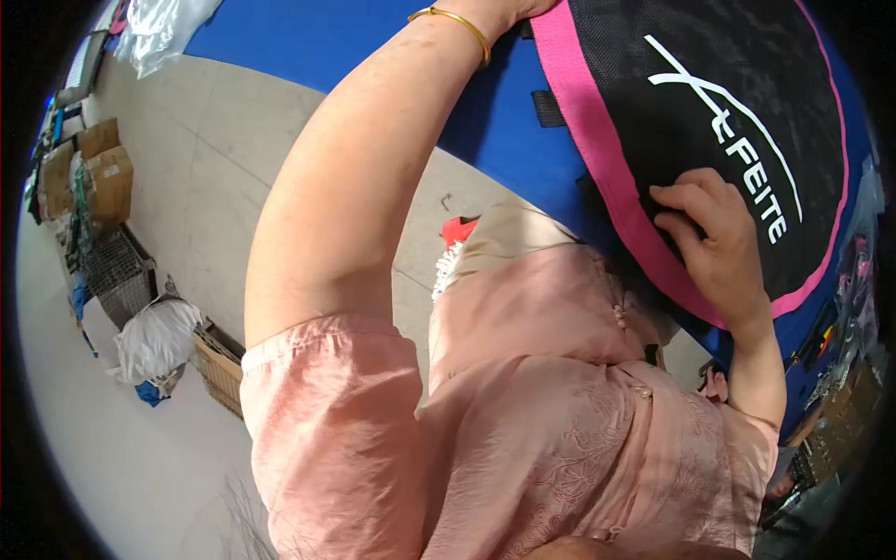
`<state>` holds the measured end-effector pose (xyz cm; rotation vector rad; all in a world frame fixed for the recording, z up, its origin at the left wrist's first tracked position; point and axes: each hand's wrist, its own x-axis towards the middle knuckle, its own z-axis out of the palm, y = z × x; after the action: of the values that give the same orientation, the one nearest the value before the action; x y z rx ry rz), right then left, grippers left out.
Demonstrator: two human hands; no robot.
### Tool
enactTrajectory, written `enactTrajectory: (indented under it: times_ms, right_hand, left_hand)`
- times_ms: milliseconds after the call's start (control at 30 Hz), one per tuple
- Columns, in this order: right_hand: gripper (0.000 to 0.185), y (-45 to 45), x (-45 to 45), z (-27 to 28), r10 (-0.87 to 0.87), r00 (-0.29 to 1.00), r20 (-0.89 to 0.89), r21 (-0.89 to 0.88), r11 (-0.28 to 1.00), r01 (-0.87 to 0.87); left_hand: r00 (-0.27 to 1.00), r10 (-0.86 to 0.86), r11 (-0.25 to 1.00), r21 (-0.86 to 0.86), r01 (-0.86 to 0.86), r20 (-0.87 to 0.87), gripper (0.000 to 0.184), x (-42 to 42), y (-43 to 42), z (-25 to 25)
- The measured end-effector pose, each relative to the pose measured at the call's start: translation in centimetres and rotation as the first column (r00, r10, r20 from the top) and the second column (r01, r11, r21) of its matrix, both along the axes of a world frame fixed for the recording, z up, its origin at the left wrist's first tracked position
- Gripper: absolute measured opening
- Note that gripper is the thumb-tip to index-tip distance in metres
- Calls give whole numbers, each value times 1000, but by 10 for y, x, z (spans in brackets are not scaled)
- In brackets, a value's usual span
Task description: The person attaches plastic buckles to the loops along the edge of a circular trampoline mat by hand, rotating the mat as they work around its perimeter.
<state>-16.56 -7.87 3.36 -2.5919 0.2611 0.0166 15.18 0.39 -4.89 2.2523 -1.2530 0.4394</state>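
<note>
A black mesh fabric panel (644, 126) with a rounded outline, pink edging and white lettering lies on a blue-covered table (504, 154). Short black webbing tabs (549, 109) stick out along its pink edge. My right hand (714, 233) is over the lower part of the panel, its fingers bent, with a gap between thumb and forefinger and nothing visible between them. At the top edge of the view, my left hand (518, 7) reaches the pink border. Most of its fingers are cut off by the frame, so its grip is hidden. A gold bangle (467, 26) circles that wrist.
Clear plastic wrapping (161, 33) hangs at the table's far left corner. Cardboard boxes (110, 177), a dark wire crate (121, 271) and a white sack (159, 336) stand on the floor to the left. More plastic bags (854, 271) lie along the right side.
</note>
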Motion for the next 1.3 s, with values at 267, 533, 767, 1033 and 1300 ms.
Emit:
enactTrajectory:
  times_ms: [267, 533, 767, 1033, 1300]
  right_hand:
    - [27, -11, 22, -9, 11, 998, 60, 88, 996, -16]
    - [26, -8, -5, -3, -10, 1000, 18, 13, 1000, 10]
    - [23, -9, 25, -17, -17, 984, 179, 82, 997, 3]
    - [24, -4, -8, -8, -38, 997, 73, 2, 999, 38]
    - [19, -9, 29, -23, -53, 978, 204, 104, 994, 32]
  left_hand:
    - [1000, -6, 999, 42, 5, 19, 30, 2, 2, 3]
    - [1000, 15, 999, 45, -13, -27, 35, -1, -1, 4]
    - [997, 23, 997, 74, -17, -76, 39, -4, 0, 12]
    - [999, 9, 999, 49, -7, -34, 38, 1, -1, 4]
    - [999, 12, 994, 109, -18, 48, 43, 12, 0, -13]
